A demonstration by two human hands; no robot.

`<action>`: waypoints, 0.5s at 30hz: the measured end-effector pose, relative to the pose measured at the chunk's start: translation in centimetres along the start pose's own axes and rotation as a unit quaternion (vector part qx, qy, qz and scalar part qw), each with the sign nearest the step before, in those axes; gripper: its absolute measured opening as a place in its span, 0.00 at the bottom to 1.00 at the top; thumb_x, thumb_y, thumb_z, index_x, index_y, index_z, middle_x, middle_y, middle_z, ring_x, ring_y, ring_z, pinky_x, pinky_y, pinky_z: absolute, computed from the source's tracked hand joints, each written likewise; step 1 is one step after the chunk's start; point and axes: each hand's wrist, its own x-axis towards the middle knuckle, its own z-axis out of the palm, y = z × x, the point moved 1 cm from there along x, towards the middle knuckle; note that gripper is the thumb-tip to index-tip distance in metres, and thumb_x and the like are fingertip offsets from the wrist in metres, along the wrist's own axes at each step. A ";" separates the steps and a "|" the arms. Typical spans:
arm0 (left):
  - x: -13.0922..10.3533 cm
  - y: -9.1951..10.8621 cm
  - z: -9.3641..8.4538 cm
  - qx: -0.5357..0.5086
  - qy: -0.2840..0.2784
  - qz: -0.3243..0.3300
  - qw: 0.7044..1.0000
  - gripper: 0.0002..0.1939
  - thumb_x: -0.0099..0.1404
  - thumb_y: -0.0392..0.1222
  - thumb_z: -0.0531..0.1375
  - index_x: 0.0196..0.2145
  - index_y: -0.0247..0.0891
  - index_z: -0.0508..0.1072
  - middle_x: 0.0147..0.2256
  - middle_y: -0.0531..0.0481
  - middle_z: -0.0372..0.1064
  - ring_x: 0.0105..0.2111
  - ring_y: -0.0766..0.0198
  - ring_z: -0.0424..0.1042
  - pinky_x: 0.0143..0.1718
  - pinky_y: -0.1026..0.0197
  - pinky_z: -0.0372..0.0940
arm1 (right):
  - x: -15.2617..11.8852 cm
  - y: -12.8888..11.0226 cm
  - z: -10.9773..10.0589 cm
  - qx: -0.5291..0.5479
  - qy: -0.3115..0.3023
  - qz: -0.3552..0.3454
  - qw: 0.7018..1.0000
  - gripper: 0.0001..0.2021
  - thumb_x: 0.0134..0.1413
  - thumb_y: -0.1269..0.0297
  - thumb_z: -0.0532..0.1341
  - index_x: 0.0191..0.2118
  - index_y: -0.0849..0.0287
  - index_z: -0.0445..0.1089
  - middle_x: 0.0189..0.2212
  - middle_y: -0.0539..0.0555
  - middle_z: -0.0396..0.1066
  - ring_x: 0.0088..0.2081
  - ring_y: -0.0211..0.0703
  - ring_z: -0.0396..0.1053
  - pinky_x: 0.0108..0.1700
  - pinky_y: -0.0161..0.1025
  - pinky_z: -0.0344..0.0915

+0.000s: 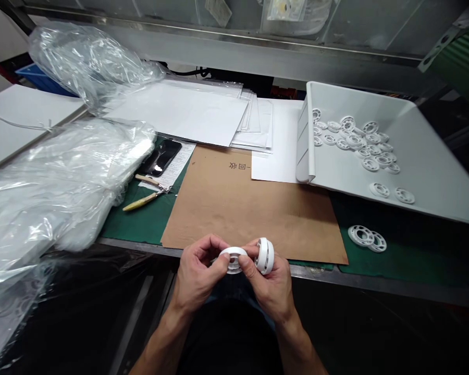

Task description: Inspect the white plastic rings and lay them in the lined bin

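Between my two hands, just over the near edge of the table, is a white plastic ring [234,251] with openings in its face. My left hand [198,271] pinches its left side between thumb and fingers. The thumb of my right hand [272,289] presses on the ring's right side. More white rings [264,256], apparently two standing on edge together, are also held in my right hand. Below my hands nothing else is touched. A brown cardboard sheet [254,208] lies just beyond them.
A tilted white bin [426,151] at the right holds several white rings [371,146]. Two loose rings [361,236] lie on the green mat. At the left are clear plastic bags [62,182], a phone [162,158] and yellow-handled nippers [144,200]. White sheets [180,109] lie behind.
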 end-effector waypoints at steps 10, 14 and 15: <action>0.2 0.2 -0.1 0.022 0.003 -0.012 1.000 0.09 0.62 0.44 0.67 0.30 0.35 0.76 0.27 0.52 0.73 0.27 0.65 0.70 0.29 0.67 0.65 | 0.0 0.1 0.1 0.001 0.003 0.013 1.000 0.07 0.65 0.61 0.67 0.41 0.54 0.83 0.33 0.50 0.72 0.34 0.39 0.71 0.36 0.36 0.68; 0.2 0.1 -0.1 0.021 0.008 -0.010 1.000 0.09 0.61 0.44 0.67 0.30 0.35 0.75 0.27 0.52 0.73 0.27 0.66 0.69 0.28 0.67 0.65 | 0.0 0.1 0.1 -0.006 0.003 0.007 1.000 0.07 0.65 0.61 0.67 0.41 0.54 0.83 0.33 0.51 0.72 0.34 0.40 0.71 0.36 0.36 0.68; 0.2 0.1 -0.1 0.021 0.010 -0.009 1.000 0.09 0.61 0.44 0.67 0.30 0.35 0.75 0.27 0.52 0.73 0.27 0.66 0.69 0.28 0.67 0.65 | 0.0 0.2 0.2 -0.010 0.003 0.006 1.000 0.07 0.65 0.60 0.67 0.42 0.54 0.84 0.33 0.51 0.72 0.34 0.40 0.71 0.36 0.37 0.67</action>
